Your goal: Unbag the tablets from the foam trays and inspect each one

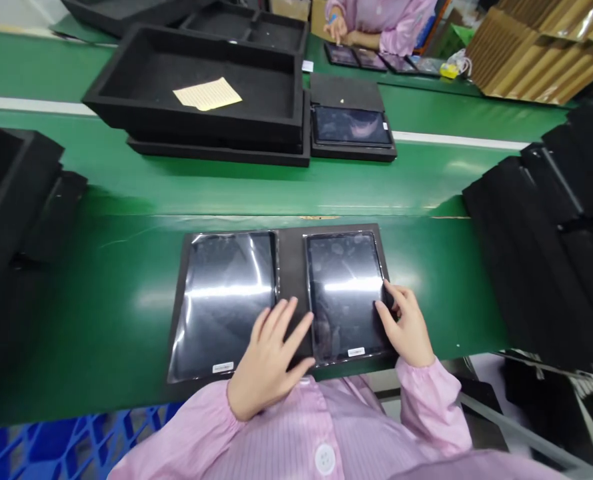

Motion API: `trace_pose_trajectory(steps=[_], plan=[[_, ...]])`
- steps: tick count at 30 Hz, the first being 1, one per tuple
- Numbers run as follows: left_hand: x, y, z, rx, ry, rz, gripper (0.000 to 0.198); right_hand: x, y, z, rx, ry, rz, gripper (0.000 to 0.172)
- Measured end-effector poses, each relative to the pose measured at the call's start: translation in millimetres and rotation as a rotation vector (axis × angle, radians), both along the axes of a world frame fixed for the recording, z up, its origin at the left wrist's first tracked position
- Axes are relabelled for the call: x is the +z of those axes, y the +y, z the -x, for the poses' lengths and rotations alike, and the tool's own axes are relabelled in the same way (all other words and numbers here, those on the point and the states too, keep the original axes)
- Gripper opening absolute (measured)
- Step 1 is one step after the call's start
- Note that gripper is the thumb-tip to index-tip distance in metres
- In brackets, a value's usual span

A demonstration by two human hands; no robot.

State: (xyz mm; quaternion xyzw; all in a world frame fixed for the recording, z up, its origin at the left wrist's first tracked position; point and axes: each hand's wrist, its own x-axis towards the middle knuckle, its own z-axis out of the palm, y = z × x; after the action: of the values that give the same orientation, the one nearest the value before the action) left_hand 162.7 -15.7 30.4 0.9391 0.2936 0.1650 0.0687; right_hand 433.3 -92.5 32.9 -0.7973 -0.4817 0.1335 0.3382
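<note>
Two dark tablets lie side by side on a black foam pad [292,267] at the front edge of the green bench. Clear film with glare covers the left tablet [226,313], and a small white label sits near its bottom edge. The right tablet [346,310] has a similar label. My left hand [271,360] rests over the gap between them, fingers spread, with a fingertip near the right tablet's left edge. At the right tablet's right edge is my right hand [409,327], thumb and fingers apart, fingertips touching the rim.
Behind stand stacked black foam trays [201,127], a yellow paper slip [207,94] in the top one. Beside them another tablet [352,127] lies in a foam holder. Black foam stacks flank the bench at left [21,200] and right [541,247]. Across it sits a co-worker [376,20].
</note>
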Motion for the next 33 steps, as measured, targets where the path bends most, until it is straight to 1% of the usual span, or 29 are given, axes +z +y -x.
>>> trace_pose_trajectory(steps=[2, 3, 4, 6, 8, 9, 12, 13, 14, 15, 17, 18, 19, 20, 21, 22, 24, 27, 29, 30, 31, 32, 33], plan=[[5.4, -0.8, -15.1, -0.174, 0.010, 0.040, 0.057, 4.5, -5.0, 0.9, 0.019, 0.013, 0.035, 0.040], [7.5, -1.0, -21.6, -0.225, 0.016, 0.047, 0.055, 7.5, -7.8, -0.2, 0.029, 0.025, 0.055, 0.039], [9.2, -1.0, -26.8, -0.250, 0.016, 0.046, 0.052, 10.7, -10.7, -1.9, 0.035, 0.036, 0.074, 0.038], [11.5, 0.0, -33.0, -0.263, 0.005, 0.042, 0.038, 16.7, -16.7, -6.6, 0.037, 0.056, 0.104, 0.037], [13.3, 2.1, -34.6, -0.284, -0.014, 0.056, 0.022, 21.4, -21.9, -11.2, 0.023, 0.080, 0.130, 0.037], [14.2, 3.3, -34.4, -0.306, -0.024, 0.073, 0.019, 23.2, -23.8, -13.3, 0.009, 0.099, 0.142, 0.037], [17.8, 6.1, -33.8, -0.370, -0.056, 0.188, 0.036, 26.2, -26.3, -18.4, -0.057, 0.161, 0.155, 0.037], [19.2, 6.4, -33.8, -0.346, -0.072, 0.257, 0.040, 26.5, -26.5, -19.9, -0.079, 0.175, 0.151, 0.037], [20.6, 6.4, -33.8, -0.275, -0.085, 0.353, 0.039, 26.5, -26.6, -21.5, -0.099, 0.183, 0.145, 0.037], [21.7, 6.1, -33.4, -0.170, -0.099, 0.476, 0.035, 26.2, -26.7, -23.0, -0.118, 0.187, 0.137, 0.037], [22.4, 5.0, -30.4, 0.109, -0.163, 0.785, 0.027, 24.8, -27.7, -25.9, -0.161, 0.194, 0.119, 0.039], [21.6, 4.2, -27.6, 0.249, -0.215, 0.940, 0.026, 23.7, -28.5, -27.1, -0.186, 0.200, 0.108, 0.041], [20.0, 3.5, -23.9, 0.358, -0.269, 1.070, 0.027, 22.5, -29.4, -28.0, -0.212, 0.206, 0.097, 0.043], [17.7, 2.8, -19.6, 0.422, -0.316, 1.160, 0.030, 21.2, -30.4, -28.5, -0.235, 0.211, 0.089, 0.044], [14.9, 2.2, -14.9, 0.449, -0.341, 1.204, 0.032, 20.0, -31.2, -28.6, -0.259, 0.218, 0.079, 0.045], [12.2, 1.8, -10.3, 0.438, -0.330, 1.210, 0.034, 18.9, -31.7, -28.3, -0.280, 0.227, 0.062, 0.045], [8.2, 2.0, -2.5, 0.328, -0.233, 1.128, 0.033, 17.6, -31.1, -26.2, -0.288, 0.242, 0.007, 0.042], [9.0, 5.5, 2.7, 0.096, -0.086, 0.905, 0.028, 17.9, -26.4, -20.0, -0.215, 0.247, -0.063, 0.034], [12.3, 9.2, 1.2, -0.056, -0.049, 0.732, 0.027, 19.0, -22.1, -13.9, -0.145, 0.249, -0.065, 0.032], [13.7, 10.9, -1.1, -0.103, -0.050, 0.637, 0.028, 19.5, -20.1, -10.3, -0.109, 0.248, -0.056, 0.034], [14.3, 12.2, -4.3, -0.120, -0.059, 0.532, 0.029, 20.1, -18.4, -6.4, -0.069, 0.239, -0.043, 0.038], [14.2, 13.1, -8.4, -0.103, -0.071, 0.425, 0.030, 20.8, -17.1, -2.3, -0.028, 0.217, -0.021, 0.042], [13.1, 13.6, -13.0, -0.060, -0.078, 0.321, 0.031, 21.8, -16.0, 2.1, 0.008, 0.182, 0.009, 0.044]])
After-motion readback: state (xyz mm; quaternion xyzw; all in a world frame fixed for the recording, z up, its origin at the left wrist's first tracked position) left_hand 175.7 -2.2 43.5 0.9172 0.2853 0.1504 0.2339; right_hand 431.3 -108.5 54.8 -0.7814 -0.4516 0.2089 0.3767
